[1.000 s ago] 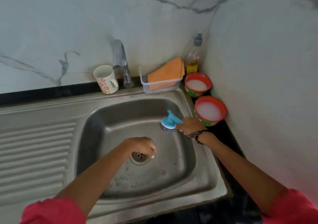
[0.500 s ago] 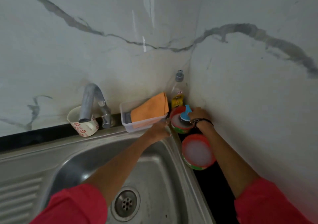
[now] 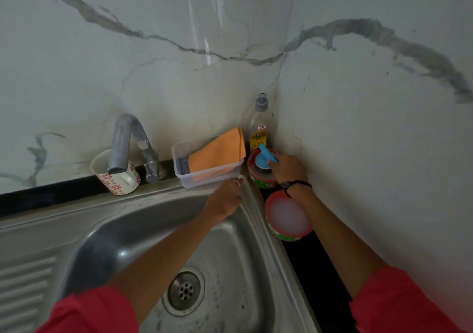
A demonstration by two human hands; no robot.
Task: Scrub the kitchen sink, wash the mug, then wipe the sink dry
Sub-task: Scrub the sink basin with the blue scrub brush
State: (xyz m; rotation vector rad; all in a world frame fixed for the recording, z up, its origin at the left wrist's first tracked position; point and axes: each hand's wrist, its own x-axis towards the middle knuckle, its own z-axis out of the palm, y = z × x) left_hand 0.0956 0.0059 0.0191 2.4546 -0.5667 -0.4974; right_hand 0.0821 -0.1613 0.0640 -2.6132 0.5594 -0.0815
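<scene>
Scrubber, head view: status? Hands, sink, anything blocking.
Right hand grips blue scrubber, pressed into far red tub. Left hand rests on sink rim, holding nothing. Mug unwashed behind tap. Nothing blocking.

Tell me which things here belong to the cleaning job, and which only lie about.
Job: sink, blue scrubber held by right hand, far soap tub, mug, orange cloth, tap.
Lying about: near soap tub, bottle, clear tray.

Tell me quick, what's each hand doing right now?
Left hand: rests on the sink rim; grip cannot be told.
Right hand: holding the blue scrubber in the far soap tub.
</scene>
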